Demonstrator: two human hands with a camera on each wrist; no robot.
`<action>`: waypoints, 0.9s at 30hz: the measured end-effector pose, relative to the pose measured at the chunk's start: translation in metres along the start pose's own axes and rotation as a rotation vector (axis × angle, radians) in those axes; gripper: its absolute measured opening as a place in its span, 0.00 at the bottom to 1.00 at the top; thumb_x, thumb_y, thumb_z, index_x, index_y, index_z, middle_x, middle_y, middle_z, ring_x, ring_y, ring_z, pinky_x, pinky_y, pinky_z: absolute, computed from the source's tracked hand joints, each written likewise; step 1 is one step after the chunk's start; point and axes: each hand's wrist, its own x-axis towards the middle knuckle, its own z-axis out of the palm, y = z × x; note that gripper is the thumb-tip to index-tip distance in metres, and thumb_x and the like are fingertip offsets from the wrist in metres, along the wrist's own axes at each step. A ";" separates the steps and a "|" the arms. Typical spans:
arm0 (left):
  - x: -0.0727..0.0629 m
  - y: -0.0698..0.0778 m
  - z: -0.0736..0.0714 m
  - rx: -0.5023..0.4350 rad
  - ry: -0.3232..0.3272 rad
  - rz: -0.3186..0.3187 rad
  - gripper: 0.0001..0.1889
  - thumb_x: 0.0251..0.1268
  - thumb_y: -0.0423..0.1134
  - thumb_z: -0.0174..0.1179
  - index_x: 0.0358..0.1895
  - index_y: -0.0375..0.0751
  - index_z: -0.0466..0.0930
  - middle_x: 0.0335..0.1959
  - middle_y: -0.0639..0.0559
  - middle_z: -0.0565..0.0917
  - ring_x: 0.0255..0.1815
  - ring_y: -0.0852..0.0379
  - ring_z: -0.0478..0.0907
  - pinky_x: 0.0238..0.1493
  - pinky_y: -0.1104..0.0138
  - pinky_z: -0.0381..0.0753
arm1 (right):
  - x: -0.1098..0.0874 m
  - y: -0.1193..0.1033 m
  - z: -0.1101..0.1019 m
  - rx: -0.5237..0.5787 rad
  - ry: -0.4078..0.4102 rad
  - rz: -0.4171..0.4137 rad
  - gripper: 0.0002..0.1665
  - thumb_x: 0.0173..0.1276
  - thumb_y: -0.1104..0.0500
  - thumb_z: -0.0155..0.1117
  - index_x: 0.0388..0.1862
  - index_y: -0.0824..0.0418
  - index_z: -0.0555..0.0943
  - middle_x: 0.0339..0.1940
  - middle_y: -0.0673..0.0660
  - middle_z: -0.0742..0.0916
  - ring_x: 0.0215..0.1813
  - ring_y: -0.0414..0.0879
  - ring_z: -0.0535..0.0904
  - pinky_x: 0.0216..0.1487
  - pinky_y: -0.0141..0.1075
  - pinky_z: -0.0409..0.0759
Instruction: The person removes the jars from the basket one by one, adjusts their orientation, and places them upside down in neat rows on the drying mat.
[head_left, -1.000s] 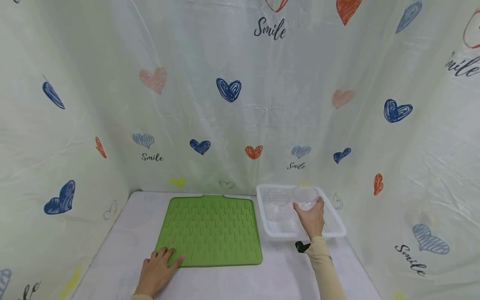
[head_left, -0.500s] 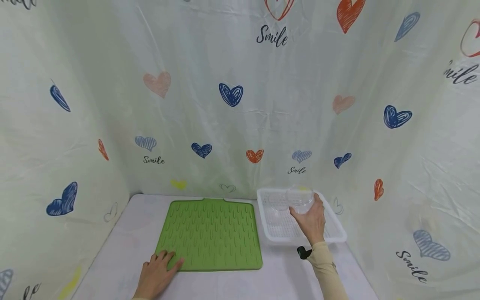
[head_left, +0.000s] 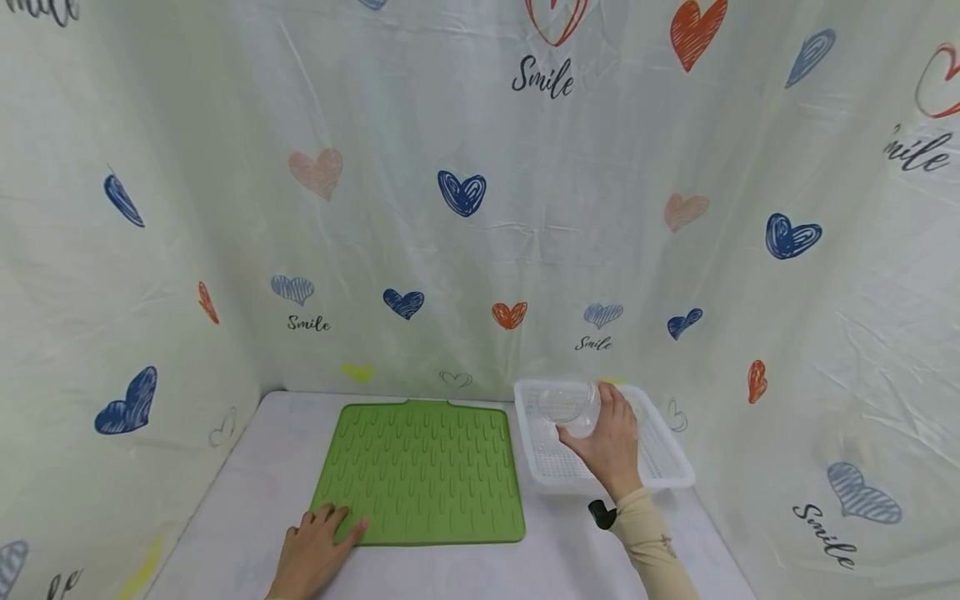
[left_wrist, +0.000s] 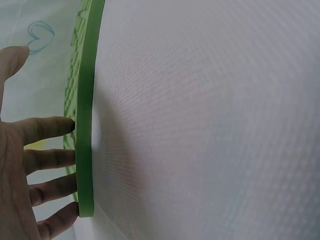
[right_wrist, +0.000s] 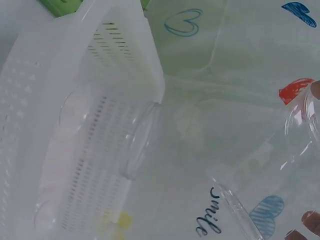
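My right hand (head_left: pixel 611 442) grips a clear cup (head_left: pixel 585 419) between thumb and fingers, over the white basket (head_left: pixel 663 433). In the head view the cup overlaps a second clear cup standing in the basket's far left part. The right wrist view shows the held cup (right_wrist: pixel 235 207) tilted, its rim near the bottom and fingertips at its right. The other cup (right_wrist: pixel 140 142) shows against the basket's perforated wall. My left hand (head_left: pixel 311 554) rests with fingers extended on the near left corner of a green ridged mat (head_left: pixel 427 475). Its fingertips touch the mat's edge (left_wrist: pixel 85 125).
The mat and the basket stand side by side on a white-covered table (head_left: pixel 480 575), the basket on the right. A curtain (head_left: pixel 600 142) printed with hearts surrounds the table at the back and sides. A small dark device (head_left: pixel 602 514) sits at the right wrist.
My right hand has moved the clear cup leftward over the basket, towards the second cup. The left hand stays on the mat corner. The head view has shifted slightly upward.
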 end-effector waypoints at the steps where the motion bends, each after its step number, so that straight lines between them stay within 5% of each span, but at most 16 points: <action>1: 0.000 0.000 0.000 0.001 0.000 0.000 0.39 0.63 0.73 0.44 0.57 0.41 0.78 0.57 0.35 0.77 0.55 0.32 0.72 0.45 0.37 0.70 | 0.000 -0.003 -0.001 -0.007 -0.004 -0.022 0.61 0.36 0.38 0.76 0.67 0.63 0.64 0.59 0.66 0.75 0.55 0.63 0.73 0.50 0.60 0.74; 16: 0.000 0.000 -0.007 -0.034 -0.034 0.009 0.40 0.64 0.73 0.42 0.57 0.39 0.78 0.58 0.33 0.75 0.58 0.29 0.70 0.49 0.33 0.68 | -0.002 -0.049 -0.007 -0.062 -0.029 -0.271 0.63 0.32 0.35 0.77 0.69 0.58 0.66 0.59 0.66 0.75 0.57 0.62 0.72 0.61 0.61 0.69; 27: 0.004 0.004 -0.023 -0.111 -0.080 0.034 0.37 0.69 0.67 0.43 0.58 0.35 0.77 0.57 0.33 0.76 0.58 0.27 0.69 0.51 0.32 0.67 | -0.012 -0.071 -0.003 -0.091 -0.112 -0.352 0.64 0.33 0.32 0.77 0.70 0.55 0.66 0.59 0.64 0.75 0.60 0.61 0.72 0.61 0.60 0.69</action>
